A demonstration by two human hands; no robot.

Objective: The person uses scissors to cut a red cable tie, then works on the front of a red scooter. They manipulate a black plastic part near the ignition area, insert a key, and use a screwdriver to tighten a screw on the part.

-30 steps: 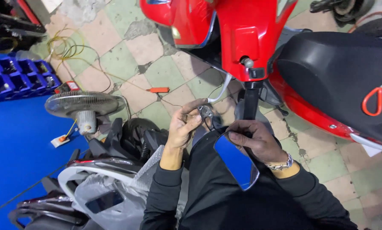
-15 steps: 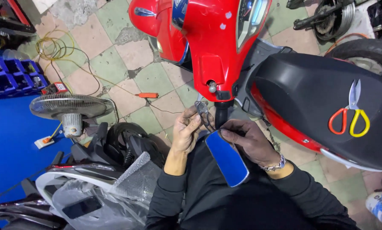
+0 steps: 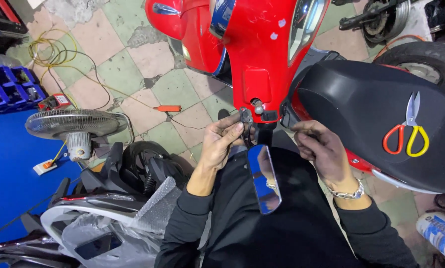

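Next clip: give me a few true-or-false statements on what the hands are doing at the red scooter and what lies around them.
1. The left hand pinches a small dark bracket just below the red scooter. True.
2. The scissors lie on the floor tiles. False: they rest on the black seat.
3. A blue-tinted mirror hangs between the two forearms. True.
4. The right hand grips the mirror. False: it is off to the side, not touching it.
5. The fan stands right of the scooter. False: it is on the left.

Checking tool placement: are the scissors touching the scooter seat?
Touching. The head view shows the red and yellow handled scissors lying flat on the black scooter seat, no gap beneath them, away from both hands.
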